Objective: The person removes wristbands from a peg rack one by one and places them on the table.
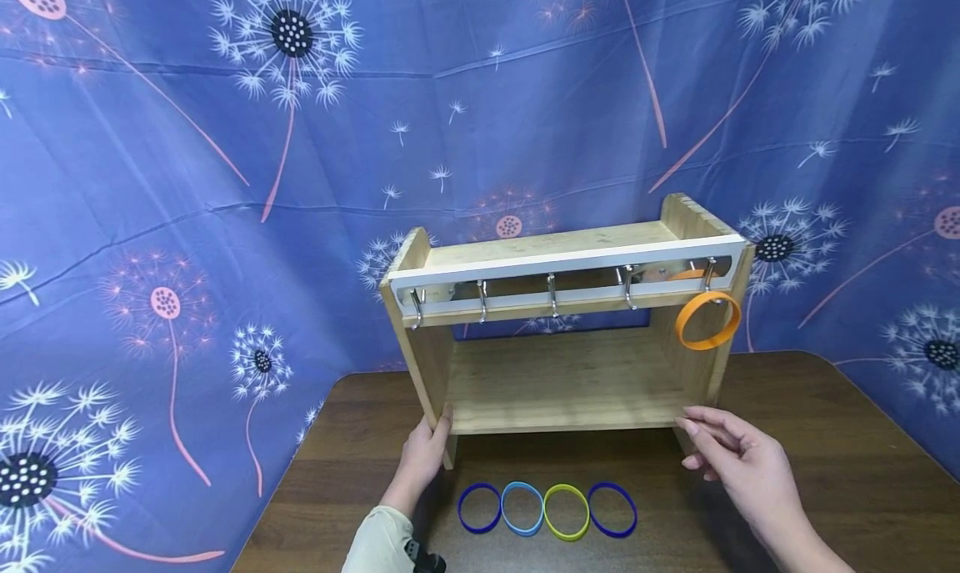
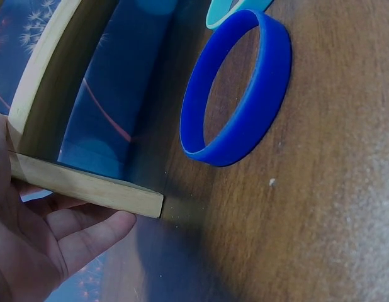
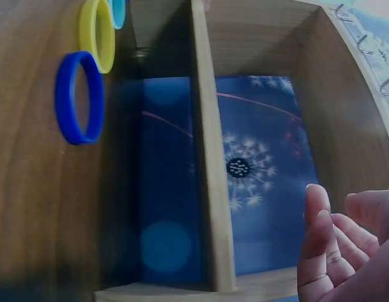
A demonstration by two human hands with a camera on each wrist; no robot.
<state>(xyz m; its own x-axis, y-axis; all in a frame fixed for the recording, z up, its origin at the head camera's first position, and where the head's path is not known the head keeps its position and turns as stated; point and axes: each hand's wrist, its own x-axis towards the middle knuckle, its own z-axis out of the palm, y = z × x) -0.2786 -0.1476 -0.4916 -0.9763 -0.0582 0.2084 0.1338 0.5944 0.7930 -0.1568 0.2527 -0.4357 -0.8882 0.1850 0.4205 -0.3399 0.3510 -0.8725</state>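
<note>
A wooden shelf (image 1: 555,381) stands on the table, with a white rail of metal hooks (image 1: 552,294) along its upper front. An orange wristband (image 1: 686,327) hangs from the rightmost hook. My left hand (image 1: 425,454) grips the lower part of the left side panel (image 2: 87,182), thumb at the front and fingers along its outer face. Near the lower right front of the shelf is my right hand (image 1: 738,456), fingers loosely bent and nothing in them. In front of the shelf lie a dark blue wristband (image 1: 462,519), a light blue one, a yellow wristband (image 1: 567,537) and another dark blue wristband (image 3: 64,100).
The brown wooden table (image 1: 330,473) carries the shelf and the row of wristbands. Behind it hangs a blue cloth (image 1: 187,181) printed with dandelions. The other hooks, left of the orange band, carry nothing.
</note>
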